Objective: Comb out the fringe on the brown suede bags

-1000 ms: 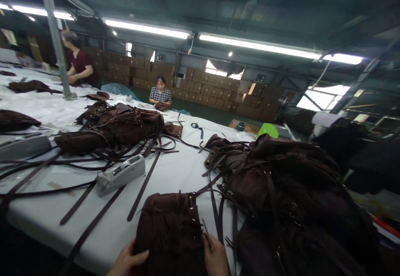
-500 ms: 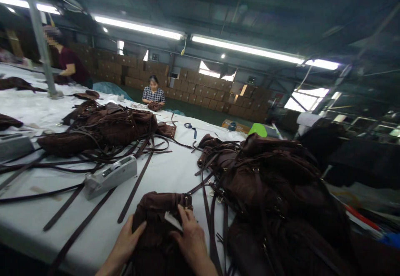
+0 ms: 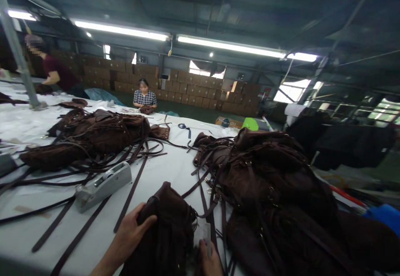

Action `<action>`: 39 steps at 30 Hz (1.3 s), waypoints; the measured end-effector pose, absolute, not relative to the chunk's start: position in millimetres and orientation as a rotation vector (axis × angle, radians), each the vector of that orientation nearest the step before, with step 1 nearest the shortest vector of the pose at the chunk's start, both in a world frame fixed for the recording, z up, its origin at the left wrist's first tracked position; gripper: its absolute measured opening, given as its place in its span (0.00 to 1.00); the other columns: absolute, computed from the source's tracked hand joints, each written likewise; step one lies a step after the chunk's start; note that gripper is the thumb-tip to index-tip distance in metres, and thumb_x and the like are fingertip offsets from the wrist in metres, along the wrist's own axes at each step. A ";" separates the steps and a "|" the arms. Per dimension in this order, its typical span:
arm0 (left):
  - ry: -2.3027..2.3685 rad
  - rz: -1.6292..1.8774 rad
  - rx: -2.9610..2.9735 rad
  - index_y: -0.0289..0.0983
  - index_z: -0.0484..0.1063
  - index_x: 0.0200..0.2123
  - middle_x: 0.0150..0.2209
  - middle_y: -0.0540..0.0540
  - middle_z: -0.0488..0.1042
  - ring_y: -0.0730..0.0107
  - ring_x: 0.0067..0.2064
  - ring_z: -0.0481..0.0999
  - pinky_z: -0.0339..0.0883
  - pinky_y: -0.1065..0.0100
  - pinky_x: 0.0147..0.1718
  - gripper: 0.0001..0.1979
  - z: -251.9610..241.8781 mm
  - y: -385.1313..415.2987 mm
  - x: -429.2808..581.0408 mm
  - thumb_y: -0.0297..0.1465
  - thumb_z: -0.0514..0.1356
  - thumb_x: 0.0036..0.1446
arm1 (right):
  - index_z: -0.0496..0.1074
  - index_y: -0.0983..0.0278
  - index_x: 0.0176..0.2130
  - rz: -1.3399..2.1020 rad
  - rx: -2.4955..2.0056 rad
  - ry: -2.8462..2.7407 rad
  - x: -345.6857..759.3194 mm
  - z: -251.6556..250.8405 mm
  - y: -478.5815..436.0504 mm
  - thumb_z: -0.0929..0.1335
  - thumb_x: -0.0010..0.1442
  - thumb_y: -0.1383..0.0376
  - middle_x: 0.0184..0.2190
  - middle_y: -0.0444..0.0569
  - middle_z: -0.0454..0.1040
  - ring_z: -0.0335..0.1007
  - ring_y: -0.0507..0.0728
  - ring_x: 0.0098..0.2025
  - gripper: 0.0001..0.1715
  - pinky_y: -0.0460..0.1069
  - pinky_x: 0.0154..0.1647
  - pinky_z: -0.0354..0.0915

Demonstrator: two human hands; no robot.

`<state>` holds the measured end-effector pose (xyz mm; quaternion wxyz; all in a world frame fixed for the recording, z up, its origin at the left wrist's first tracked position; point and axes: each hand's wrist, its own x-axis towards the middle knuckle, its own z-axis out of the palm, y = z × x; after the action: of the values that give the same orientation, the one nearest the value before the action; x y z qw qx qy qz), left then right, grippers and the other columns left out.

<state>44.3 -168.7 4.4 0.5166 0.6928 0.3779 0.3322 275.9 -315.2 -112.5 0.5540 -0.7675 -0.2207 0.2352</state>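
A dark brown bag [image 3: 164, 230] with straps stands in front of me at the near edge of the table. My left hand [image 3: 133, 232] is closed on its left side, thumb on the face towards me. At the bag's right side, my right hand [image 3: 210, 259] pinches a small flat whitish piece [image 3: 205, 234]; its exact kind I cannot make out. Part of the right hand is blurred and low in the view. Just to the right lies a big heap of brown bags [image 3: 259, 184] with straps and metal fittings.
A grey tape dispenser [image 3: 104, 184] sits left of me among loose brown straps [image 3: 131, 195]. Another pile of brown bags [image 3: 103, 130] lies behind it on the white table [image 3: 175, 163]. Two people work across the table, one in a checked shirt [image 3: 145, 98]. Cartons [image 3: 193, 88] line the far wall.
My right hand has moved down and right, off the bag's front to its right side, with the whitish piece. The bag has turned and stands more upright. The view has shifted right.
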 end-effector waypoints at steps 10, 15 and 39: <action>0.848 0.616 1.919 0.35 0.70 0.34 0.31 0.47 0.71 0.65 0.33 0.69 0.61 0.70 0.33 0.23 24.1 -177.2 73.9 0.50 0.52 0.59 | 0.66 0.62 0.35 0.304 -1.679 -1.220 314.5 14.5 -335.8 0.58 0.64 0.49 0.30 0.47 0.68 0.66 0.55 0.34 0.21 0.48 0.36 0.62; 0.714 0.656 1.857 0.35 0.70 0.34 0.31 0.47 0.71 0.65 0.34 0.68 0.61 0.70 0.34 0.22 44.0 -187.5 90.9 0.49 0.51 0.60 | 0.68 0.62 0.36 0.023 -1.444 -1.758 285.0 78.0 -292.3 0.57 0.68 0.64 0.32 0.46 0.65 0.62 0.53 0.36 0.14 0.47 0.37 0.58; 0.633 0.746 1.734 0.35 0.67 0.30 0.27 0.48 0.69 0.67 0.30 0.66 0.60 0.70 0.29 0.23 86.7 -183.3 107.3 0.50 0.52 0.58 | 0.67 0.63 0.38 -0.504 -1.441 -2.203 284.5 49.3 -293.6 0.59 0.66 0.67 0.30 0.45 0.69 0.60 0.54 0.34 0.09 0.51 0.37 0.56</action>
<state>107.3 -183.3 86.7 0.5440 0.7308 0.2668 0.3143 284.5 -293.6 49.3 0.2288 -0.5234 -0.8001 -0.1832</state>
